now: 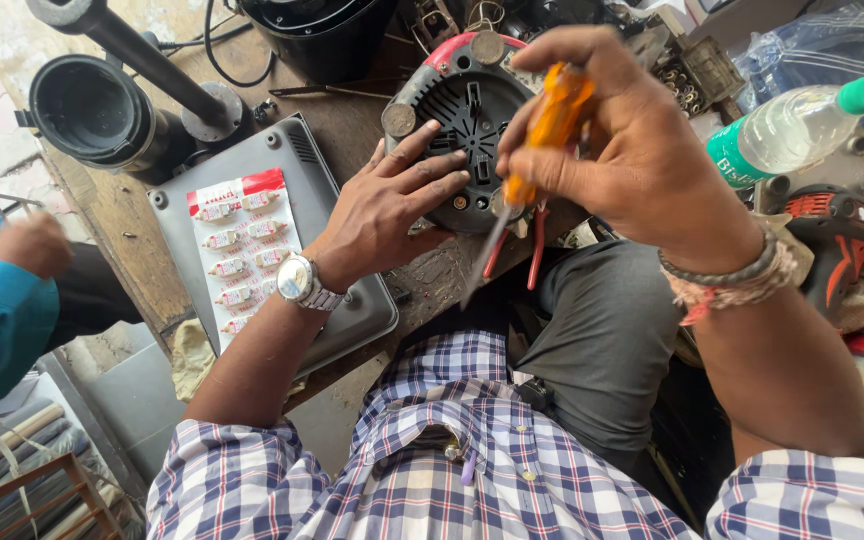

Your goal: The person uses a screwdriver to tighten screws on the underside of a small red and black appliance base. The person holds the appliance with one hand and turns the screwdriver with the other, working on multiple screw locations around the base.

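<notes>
I see a wooden workbench (142, 250) with a grey tray (352, 300) on it. Next to the tray a round black appliance base (467, 110) lies bottom up, near the front edge. My left hand (392, 205) lies flat and open on its side, holding it down but gripping nothing. My right hand (602, 130) is closed tight around an orange screwdriver (547, 130), tip down at the base's near edge. The bottom cover looks still on, so I think the opening work is only starting. Red pliers (532, 245) lie just below
</notes>
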